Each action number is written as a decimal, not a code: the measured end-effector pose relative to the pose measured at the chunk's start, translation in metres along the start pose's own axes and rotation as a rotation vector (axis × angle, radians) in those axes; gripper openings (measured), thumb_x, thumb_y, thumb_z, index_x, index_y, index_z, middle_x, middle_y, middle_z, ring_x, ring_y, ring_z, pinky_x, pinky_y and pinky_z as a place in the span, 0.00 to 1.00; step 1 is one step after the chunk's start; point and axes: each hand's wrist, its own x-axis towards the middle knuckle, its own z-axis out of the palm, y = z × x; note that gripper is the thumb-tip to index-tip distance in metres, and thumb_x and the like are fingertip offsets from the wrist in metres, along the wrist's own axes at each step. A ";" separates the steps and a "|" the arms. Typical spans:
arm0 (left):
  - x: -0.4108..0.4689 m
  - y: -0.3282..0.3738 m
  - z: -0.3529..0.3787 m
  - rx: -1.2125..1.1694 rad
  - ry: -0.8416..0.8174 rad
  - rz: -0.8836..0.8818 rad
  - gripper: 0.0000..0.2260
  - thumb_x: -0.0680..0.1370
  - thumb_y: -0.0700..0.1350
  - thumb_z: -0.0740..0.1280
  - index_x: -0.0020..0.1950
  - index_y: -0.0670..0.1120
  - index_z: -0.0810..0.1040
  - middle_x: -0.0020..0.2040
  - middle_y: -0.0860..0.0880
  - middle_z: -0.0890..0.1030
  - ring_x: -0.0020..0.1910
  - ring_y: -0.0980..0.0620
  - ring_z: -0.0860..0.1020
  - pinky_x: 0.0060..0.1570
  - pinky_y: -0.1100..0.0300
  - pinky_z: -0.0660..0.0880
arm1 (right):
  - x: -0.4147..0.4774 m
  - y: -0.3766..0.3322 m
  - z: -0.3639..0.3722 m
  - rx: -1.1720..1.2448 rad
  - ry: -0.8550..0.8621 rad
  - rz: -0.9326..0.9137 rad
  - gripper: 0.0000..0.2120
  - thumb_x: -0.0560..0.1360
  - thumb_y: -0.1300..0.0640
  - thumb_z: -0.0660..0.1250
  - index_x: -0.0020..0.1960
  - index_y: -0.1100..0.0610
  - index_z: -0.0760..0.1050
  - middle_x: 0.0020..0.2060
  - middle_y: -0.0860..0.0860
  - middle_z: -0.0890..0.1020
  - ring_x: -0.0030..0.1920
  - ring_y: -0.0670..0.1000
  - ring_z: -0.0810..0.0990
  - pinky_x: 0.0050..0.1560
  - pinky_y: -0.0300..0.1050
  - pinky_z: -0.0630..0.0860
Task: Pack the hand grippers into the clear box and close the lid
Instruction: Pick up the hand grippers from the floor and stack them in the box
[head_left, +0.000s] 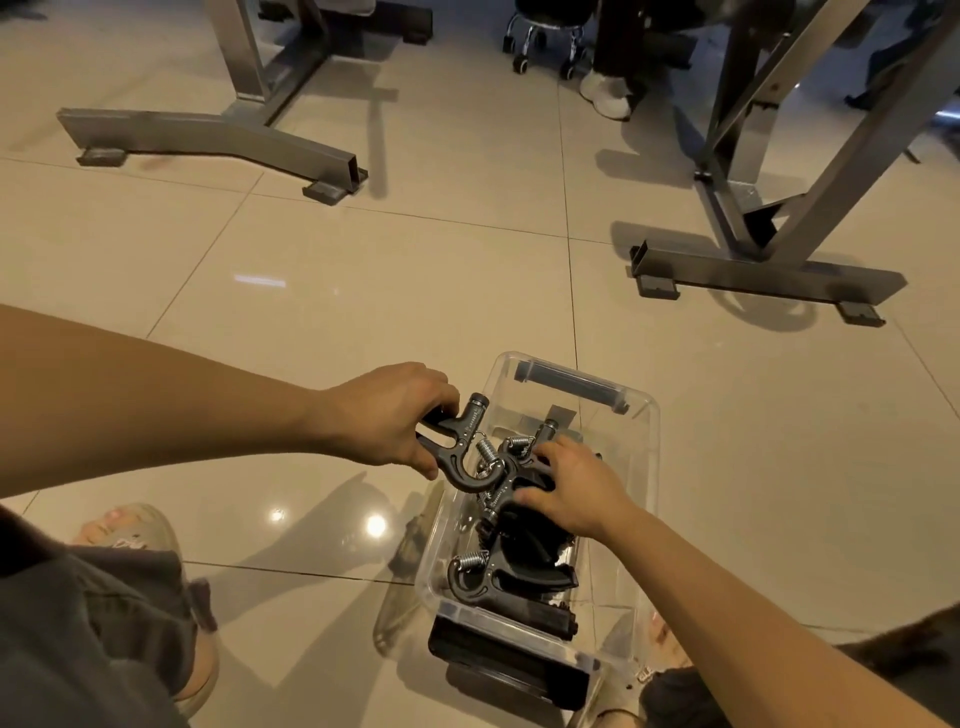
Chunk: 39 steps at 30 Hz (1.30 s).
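Though apart, metal frames (208, 136) beyond box (655, 441)

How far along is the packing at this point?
Done: several hand grippers lie in the clear box. In hand: the left hand grips another hand gripper over the box's left rim, while the right hand rests on the packed ones. Left: set that one in and close the lid; no lid is on the box.

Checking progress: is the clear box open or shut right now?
Open: the right hand grips a hand gripper down inside the clear box, and no lid covers it.
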 end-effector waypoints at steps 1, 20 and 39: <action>0.000 0.001 0.001 -0.019 0.028 -0.020 0.24 0.65 0.62 0.79 0.52 0.52 0.76 0.47 0.57 0.76 0.47 0.54 0.73 0.45 0.58 0.73 | 0.000 -0.005 -0.009 0.125 0.059 -0.009 0.25 0.75 0.42 0.70 0.67 0.53 0.75 0.61 0.50 0.78 0.62 0.53 0.77 0.59 0.50 0.76; 0.005 0.018 -0.034 -0.180 0.342 -0.081 0.16 0.80 0.52 0.68 0.67 0.53 0.73 0.58 0.56 0.77 0.55 0.54 0.78 0.54 0.56 0.74 | -0.010 -0.024 -0.101 0.951 0.035 -0.029 0.08 0.81 0.61 0.66 0.53 0.63 0.82 0.38 0.56 0.81 0.37 0.50 0.80 0.37 0.45 0.80; 0.011 0.025 -0.043 -0.100 0.307 -0.073 0.13 0.79 0.56 0.67 0.50 0.48 0.84 0.36 0.53 0.81 0.36 0.52 0.78 0.37 0.51 0.74 | -0.020 -0.049 -0.107 0.844 0.003 0.016 0.27 0.74 0.40 0.73 0.65 0.56 0.75 0.53 0.53 0.83 0.47 0.52 0.86 0.49 0.55 0.84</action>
